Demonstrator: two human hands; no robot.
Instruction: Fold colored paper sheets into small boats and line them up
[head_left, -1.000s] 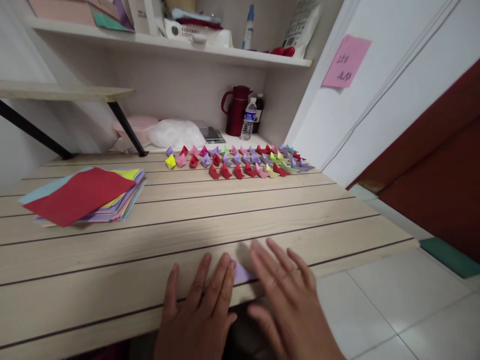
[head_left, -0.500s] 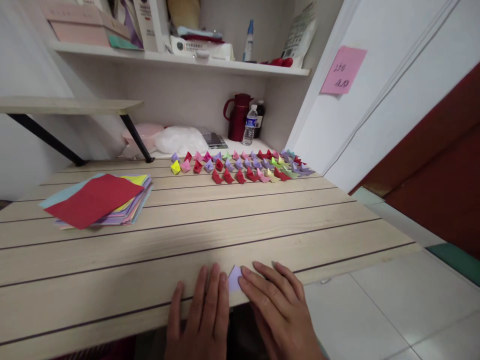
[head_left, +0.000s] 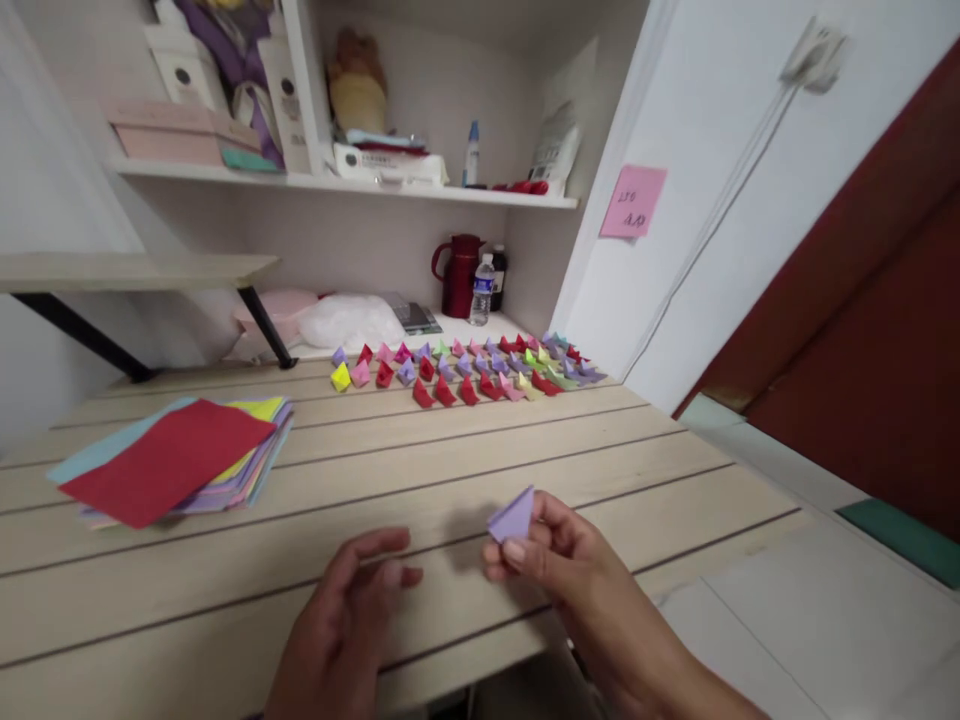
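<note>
The left hand (head_left: 345, 610) is held at the near side of the table (head_left: 375, 465), its fingers loosely curled and its thumb and fingertips parted; whether the tabletop is touched by it cannot be told. To its right, a small folded piece of lilac paper (head_left: 514, 517) is pinched between the thumb and fingers of the right hand (head_left: 574, 560). The paper is raised above the boards, tilted, with one pointed corner turned up. Farther back on the left, a loose stack of coloured paper (head_left: 259, 470) is topped by a red sheet (head_left: 172, 460), laid askew. Beyond the hands, small folded paper boats (head_left: 468, 391) in red, pink, purple, yellow and green are set out in rows near the table's far edge. Behind them, a white plastic bag (head_left: 349, 320), a dark red jug (head_left: 457, 285), a water bottle (head_left: 481, 292) and a dark bottle (head_left: 499, 275) are lined up under a shelf (head_left: 300, 181). A pink note (head_left: 634, 203) is stuck to the wall at the right.
</note>
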